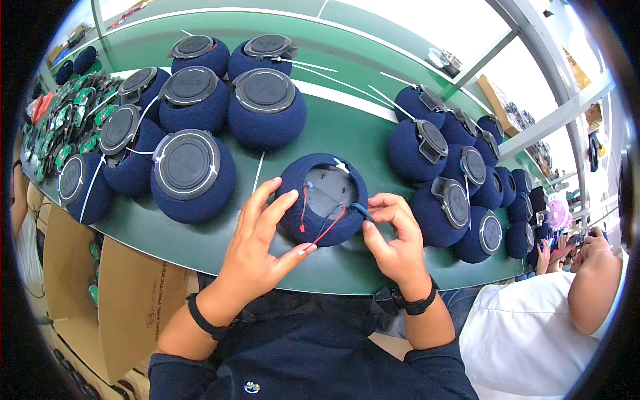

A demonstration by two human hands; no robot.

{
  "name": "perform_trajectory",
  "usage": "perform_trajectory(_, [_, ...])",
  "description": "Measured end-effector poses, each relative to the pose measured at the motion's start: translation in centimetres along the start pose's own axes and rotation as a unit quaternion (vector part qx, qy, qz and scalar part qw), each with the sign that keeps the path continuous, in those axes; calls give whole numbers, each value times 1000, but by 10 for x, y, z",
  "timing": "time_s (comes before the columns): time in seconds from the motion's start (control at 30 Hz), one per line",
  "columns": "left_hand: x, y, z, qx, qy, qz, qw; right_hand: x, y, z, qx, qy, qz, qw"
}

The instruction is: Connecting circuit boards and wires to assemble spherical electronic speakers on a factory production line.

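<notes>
A round navy fabric-covered speaker housing (291, 212) stands on the green table in front of me, its black recess (327, 190) facing up. Red and black wires (331, 227) hang out over its near rim, one ending in a small red plug. My left hand (257, 233) grips the housing's left side, fingers curved along it and thumb low at the front near a wire. At the right rim, my right hand (395, 233) pinches a blue strip (362, 211) that looks like the fabric's edge, thumb against index finger.
Similar navy speakers with black round caps (187, 167) crowd the left, and more (437, 210) line the right; white cable ties (333, 77) lie among them. Green circuit boards (73, 120) pile at far left. A cardboard box (133, 300) stands below; a person in white (533, 327) sits at right.
</notes>
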State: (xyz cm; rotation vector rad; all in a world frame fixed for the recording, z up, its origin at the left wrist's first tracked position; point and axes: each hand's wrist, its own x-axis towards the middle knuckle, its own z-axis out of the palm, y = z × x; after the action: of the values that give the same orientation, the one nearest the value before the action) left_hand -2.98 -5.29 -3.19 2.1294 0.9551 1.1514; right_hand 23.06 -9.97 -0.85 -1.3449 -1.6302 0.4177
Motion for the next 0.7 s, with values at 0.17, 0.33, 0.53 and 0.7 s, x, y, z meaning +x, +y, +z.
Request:
perform_trajectory(0.17, [1,2,1,-9,15,8,1000,4,-11,-7,-31,-36,-3,999])
perform_trajectory(0.33, [-1,7,3,33,38,9,999,10,-31,-9,1,0,-11,1000])
perform_trajectory(0.53, [-7,9,3,53,22,64,996,35,-36,-10,-102,-64,-95,988])
perform_trajectory(0.7, [-9,7,2,13,1,59,998,61,-31,-7,-108,-64,-55,991])
